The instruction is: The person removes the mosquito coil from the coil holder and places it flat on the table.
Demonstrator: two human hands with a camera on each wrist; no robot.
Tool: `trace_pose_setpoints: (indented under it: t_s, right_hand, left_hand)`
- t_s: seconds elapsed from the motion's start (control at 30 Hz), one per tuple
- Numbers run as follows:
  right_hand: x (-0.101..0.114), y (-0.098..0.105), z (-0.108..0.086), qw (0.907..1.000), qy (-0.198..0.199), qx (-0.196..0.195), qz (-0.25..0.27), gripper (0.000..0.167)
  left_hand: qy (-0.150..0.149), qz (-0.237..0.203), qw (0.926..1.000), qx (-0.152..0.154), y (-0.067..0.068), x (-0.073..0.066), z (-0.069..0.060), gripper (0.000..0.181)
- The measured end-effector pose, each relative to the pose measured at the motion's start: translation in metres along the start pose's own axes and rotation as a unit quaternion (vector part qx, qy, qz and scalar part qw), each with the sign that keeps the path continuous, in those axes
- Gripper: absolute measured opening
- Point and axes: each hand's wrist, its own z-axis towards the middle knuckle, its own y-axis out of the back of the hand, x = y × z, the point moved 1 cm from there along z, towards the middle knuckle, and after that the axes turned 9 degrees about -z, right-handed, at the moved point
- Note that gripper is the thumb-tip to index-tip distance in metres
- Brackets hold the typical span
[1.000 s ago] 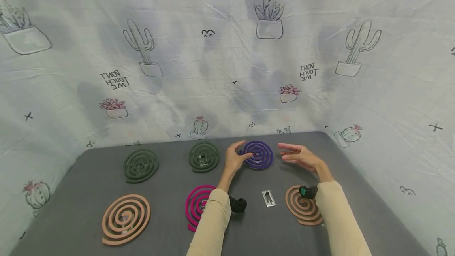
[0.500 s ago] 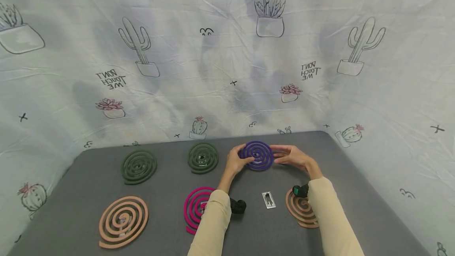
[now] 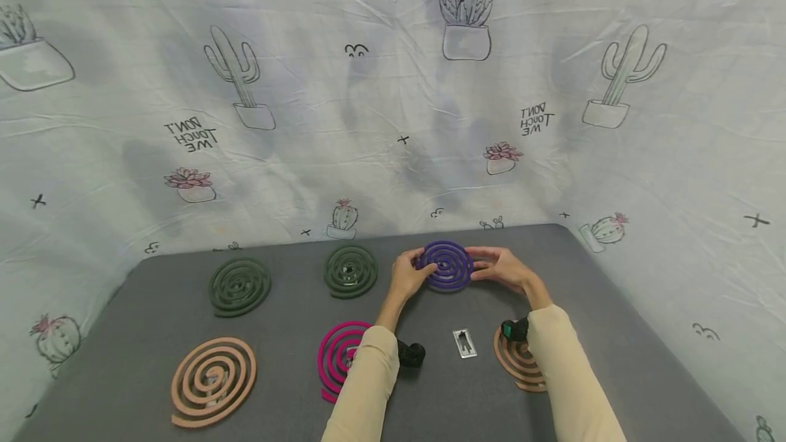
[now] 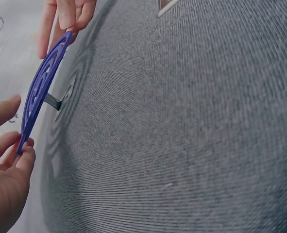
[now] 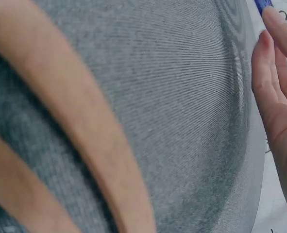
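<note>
A purple mosquito coil (image 3: 453,266) is at the back of the table, between both hands. In the left wrist view a small metal stand (image 4: 52,101) rises beneath the coil, and a gap separates coil and table. My left hand (image 3: 407,275) holds the coil's left edge, its curled fingers below the rim and its thumb over the face; the left wrist view shows that thumb apart from the surface. Opposite it, my right hand (image 3: 505,270) holds the right edge between thumb and fingers. Only a sliver of the coil shows in the right wrist view.
Two green coils (image 3: 239,286) lie along the back left. Nearer are an orange coil (image 3: 215,382), a pink coil (image 3: 334,360) partly behind the left sleeve, and another orange coil (image 3: 518,363) under the right forearm. A flat metal stand (image 3: 464,343) lies between. Patterned cloth walls surround the table (image 3: 288,326).
My right hand has moved left from beside the purple coil onto its right edge. My left hand has stayed at the left edge, and the coil has hardly moved.
</note>
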Motion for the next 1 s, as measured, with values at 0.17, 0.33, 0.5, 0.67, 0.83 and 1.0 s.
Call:
trace_pose_setpoints:
  t_s: [0.17,0.33,0.5,0.67,0.83,1.0]
  right_hand:
    - [0.0,-0.001,0.002,0.9998,0.003,-0.02,0.005,0.071]
    - [0.001,0.0,0.001,0.9986,0.012,-0.049,0.018,0.064]
    - [0.002,0.0,-0.002,0.9979,0.018,-0.054,0.029,0.059]
    - [0.001,0.0,-0.002,0.9964,0.03,-0.052,0.06,0.059]
    - [-0.001,0.003,-0.004,0.9962,0.035,-0.039,0.07,0.06]
    - [0.0,0.009,-0.008,0.9967,0.03,-0.013,0.074,0.062]
  left_hand:
    - [-0.011,-0.006,0.9999,-0.005,0.001,-0.001,-0.002,0.041]
    - [-0.03,-0.034,0.9988,-0.017,0.004,0.006,0.0,0.037]
    - [-0.056,-0.022,0.9975,-0.035,0.003,0.02,0.006,0.034]
    - [-0.026,-0.043,0.9975,-0.049,0.004,0.001,0.0,0.031]
    - [-0.019,-0.04,0.9968,-0.066,0.005,-0.008,-0.003,0.025]
    - [-0.02,-0.052,0.9966,-0.06,0.008,-0.007,-0.002,0.02]
